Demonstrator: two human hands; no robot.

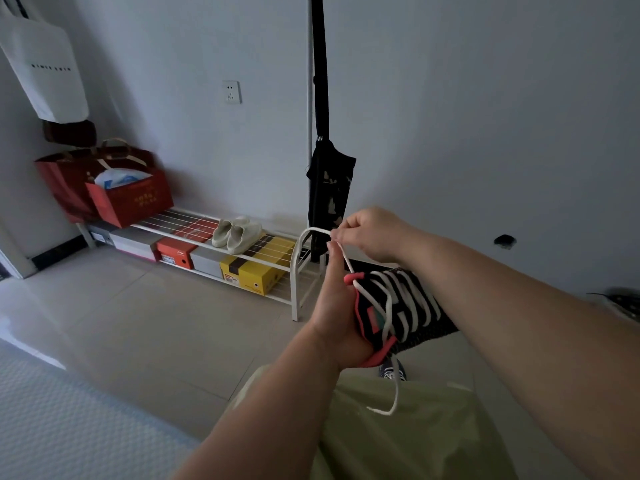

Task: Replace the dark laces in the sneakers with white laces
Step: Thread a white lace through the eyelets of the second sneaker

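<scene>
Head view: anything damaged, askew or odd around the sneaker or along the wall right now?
One thing: a dark, ragged hole in the wall to the right of the right hand, which looks like damage. The sneaker itself looks fine, with white lace crossing evenly and one loose end hanging below.

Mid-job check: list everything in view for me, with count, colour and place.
sneaker: 1, black with coral trim, held in the air
white lace: 1, threaded through the sneaker, one end dangling
shoe rack: 1, white, against the wall
pale shoes: 2, cream, on the rack's top shelf
shoeboxes: several, yellow, orange, grey, on the lower shelf
red bags: 2, on the rack's left end
tote bag: 1, white, hanging upper left
left hand: grips the sneaker
right hand: pinches the lace end
</scene>
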